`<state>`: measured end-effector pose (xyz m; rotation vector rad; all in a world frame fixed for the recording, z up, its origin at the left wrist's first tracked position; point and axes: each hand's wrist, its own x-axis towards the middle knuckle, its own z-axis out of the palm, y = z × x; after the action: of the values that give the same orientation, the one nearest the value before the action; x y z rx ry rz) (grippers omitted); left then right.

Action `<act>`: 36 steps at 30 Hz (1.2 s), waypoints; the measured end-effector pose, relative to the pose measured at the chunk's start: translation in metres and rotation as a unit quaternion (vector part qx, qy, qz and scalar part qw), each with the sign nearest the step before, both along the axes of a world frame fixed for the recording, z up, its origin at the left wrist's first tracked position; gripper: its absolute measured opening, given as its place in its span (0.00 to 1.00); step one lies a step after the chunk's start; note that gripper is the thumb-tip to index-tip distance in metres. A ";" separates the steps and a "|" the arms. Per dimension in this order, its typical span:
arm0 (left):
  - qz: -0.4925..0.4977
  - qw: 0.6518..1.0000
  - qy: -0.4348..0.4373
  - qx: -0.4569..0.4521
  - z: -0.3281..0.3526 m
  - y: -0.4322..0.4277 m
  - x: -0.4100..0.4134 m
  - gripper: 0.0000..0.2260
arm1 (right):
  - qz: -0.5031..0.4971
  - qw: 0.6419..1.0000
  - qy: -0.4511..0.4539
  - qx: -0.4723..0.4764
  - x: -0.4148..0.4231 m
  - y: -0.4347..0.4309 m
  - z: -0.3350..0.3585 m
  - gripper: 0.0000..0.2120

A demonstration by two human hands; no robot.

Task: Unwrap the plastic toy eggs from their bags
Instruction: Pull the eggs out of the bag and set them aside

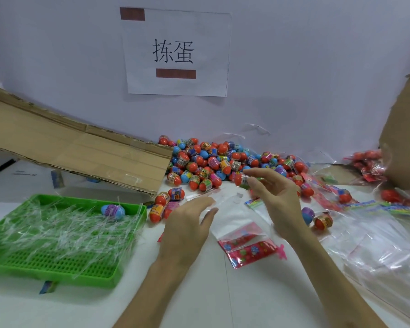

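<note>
Emptying egg bags, with more full ones waiting

Lying between the hands on the bench (199,292), a clear bag (230,216) is looking emptied, and the left grip (187,223) is spreading wide over its edge. The right grip (278,200) is hovering wide, a red egg (239,179) at its fingertips, contact unclear. At 12 o'clock loose eggs (206,162) are piling up; at 2 o'clock bagged eggs (367,162) are waiting, so the job seems roughly midway

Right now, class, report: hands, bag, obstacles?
Left hand open, on clear bag. Right hand at red egg, hold unclear. Empty bags piled right.
</note>
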<state>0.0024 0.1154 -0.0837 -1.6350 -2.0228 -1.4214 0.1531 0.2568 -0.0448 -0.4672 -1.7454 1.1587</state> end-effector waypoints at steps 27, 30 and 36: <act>-0.063 0.979 -0.097 -0.168 -0.012 0.006 -0.001 0.11 | 0.150 0.923 -0.353 0.031 0.002 0.002 -0.009 0.12; -0.069 0.978 -0.095 -0.171 -0.014 0.006 -0.001 0.14 | 0.166 0.927 -0.336 0.004 0.003 0.006 -0.007 0.16; -0.050 0.978 -0.085 -0.186 -0.016 0.007 -0.002 0.17 | -0.147 0.919 -0.342 0.127 0.013 0.030 -0.016 0.16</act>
<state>0.0001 0.1226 -0.0999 -1.8334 -2.4593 -1.3108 0.1661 0.2867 -0.0607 -1.0211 -2.2768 0.5600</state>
